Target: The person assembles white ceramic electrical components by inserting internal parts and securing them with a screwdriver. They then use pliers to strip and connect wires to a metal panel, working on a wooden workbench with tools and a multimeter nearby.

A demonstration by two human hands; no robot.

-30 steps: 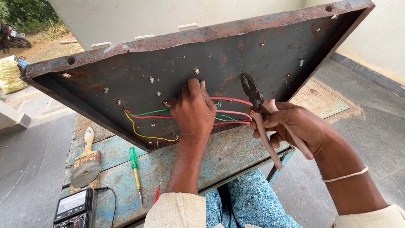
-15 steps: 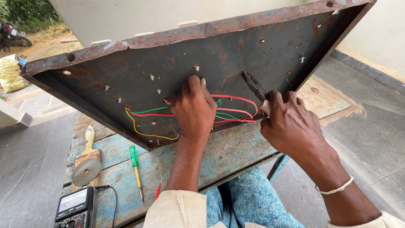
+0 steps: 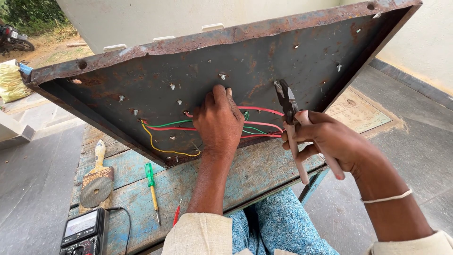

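A rusty dark metal panel (image 3: 264, 61) stands tilted on a worn blue wooden bench (image 3: 255, 174). Red, green and yellow wires (image 3: 165, 126) run across its lower part. My left hand (image 3: 218, 122) presses flat on the panel over the wires, fingers pointing up. Just to its right, my right hand (image 3: 330, 141) grips a pair of pliers (image 3: 290, 123) by their pale handles. The pliers' dark jaws point up, close to the panel and above the red wires.
On the bench at the left lie a green-handled screwdriver (image 3: 152, 188), a worn brush with a round disc on it (image 3: 97, 178) and a black multimeter (image 3: 84, 231) with a cable. A yellow sack (image 3: 10, 82) sits far left. Grey floor surrounds the bench.
My right hand turned the pliers upright and drew back a little to the right, so jaws and handles show again. My left hand stayed on the panel.
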